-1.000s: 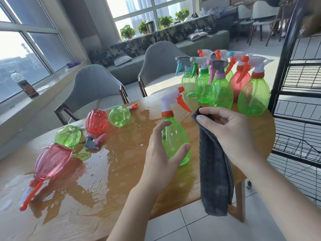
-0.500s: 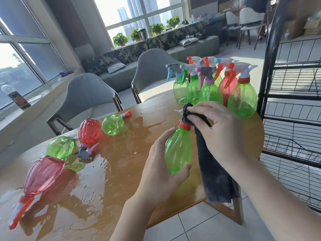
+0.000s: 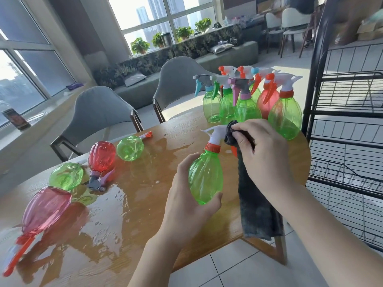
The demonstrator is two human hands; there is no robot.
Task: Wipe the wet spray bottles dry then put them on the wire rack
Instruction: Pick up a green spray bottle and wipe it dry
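The wooden surface (image 3: 145, 204) is the biggest thing here, and much of it is wet and shiny; the puddle spreads from the middle out to 8 o'clock. The black wire rack (image 3: 344, 125) stands at 3 o'clock, just beside the surface, so dry bottles have a short trip; its shelves look bare as far as I can see. Two grey chairs (image 3: 101, 112) sit at 11 o'clock, pushed in close.

A group of standing bottles (image 3: 246, 104) waits at 1 o'clock, near the rack; they stand up and I think they are the wiped ones. Four bottles lie on their sides in the water at 9 o'clock: a pink bottle (image 3: 45, 208), a red bottle (image 3: 101, 156) and two green ones (image 3: 66, 176); I think they still need drying.

The grey cloth (image 3: 257, 204) hangs down long from the right hand, past the edge of the surface.

The left hand (image 3: 186, 204) curls round the belly of the green spray bottle (image 3: 205, 177) and holds it up in the air, tipped a little to 1 o'clock, so the top is easy to reach. The right hand (image 3: 263, 154) pinches a bunched bit of cloth and presses it on the white spray head (image 3: 216, 133); this is the wiping step, and the body may need a rub next. A wet bottle can be slippery, so a firm hold helps.
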